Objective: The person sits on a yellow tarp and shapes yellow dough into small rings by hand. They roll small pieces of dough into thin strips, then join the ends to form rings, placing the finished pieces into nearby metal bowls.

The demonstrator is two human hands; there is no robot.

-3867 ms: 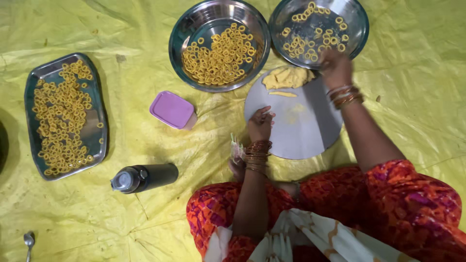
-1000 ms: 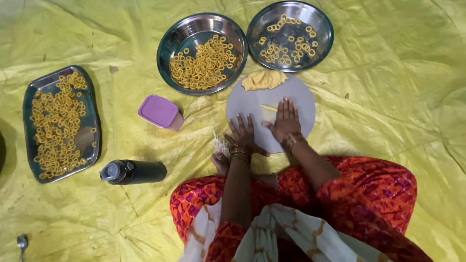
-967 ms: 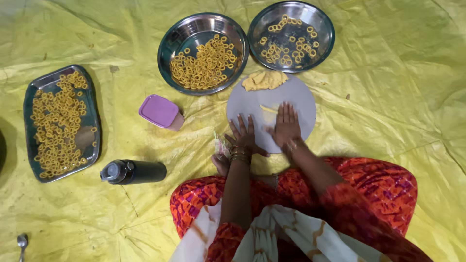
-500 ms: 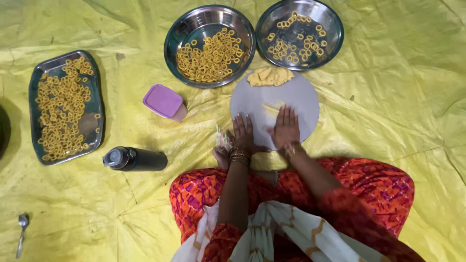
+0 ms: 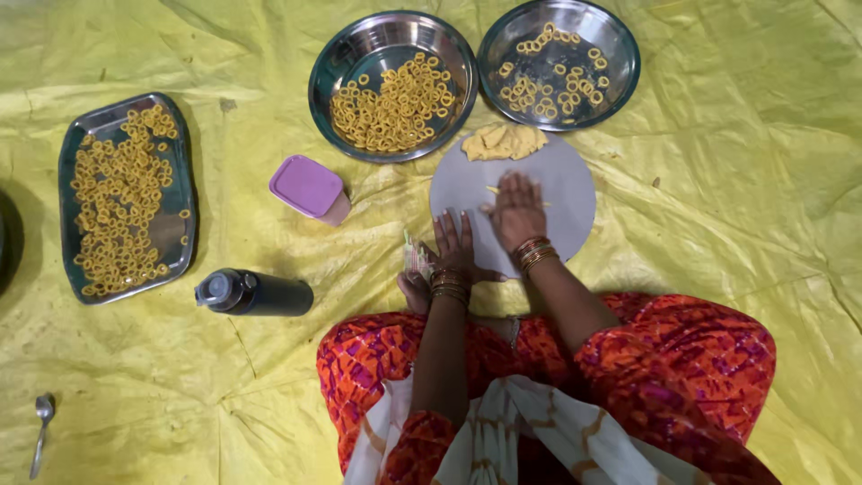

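My right hand [image 5: 516,210] lies flat, palm down, on a round grey board [image 5: 566,193], pressing a thin strip of yellow dough [image 5: 492,189] that shows at its fingertips. My left hand [image 5: 454,244] rests flat with fingers spread on the board's near left edge and holds nothing. A lump of yellow dough [image 5: 503,141] sits on the far edge of the board. Beyond it stand two round steel bowls [image 5: 352,56] [image 5: 620,40], each with several small dough rings inside.
A steel rectangular tray [image 5: 76,153] full of dough rings lies at the left. A purple-lidded box [image 5: 308,188] and a dark bottle [image 5: 254,293] on its side sit left of the board. A spoon [image 5: 39,431] lies bottom left. Yellow sheet [image 5: 736,180] covers the floor.
My right hand came back from the far right bowl to the board. Over the last second it slid forward over the dough strip while the left hand stayed flat beside it.
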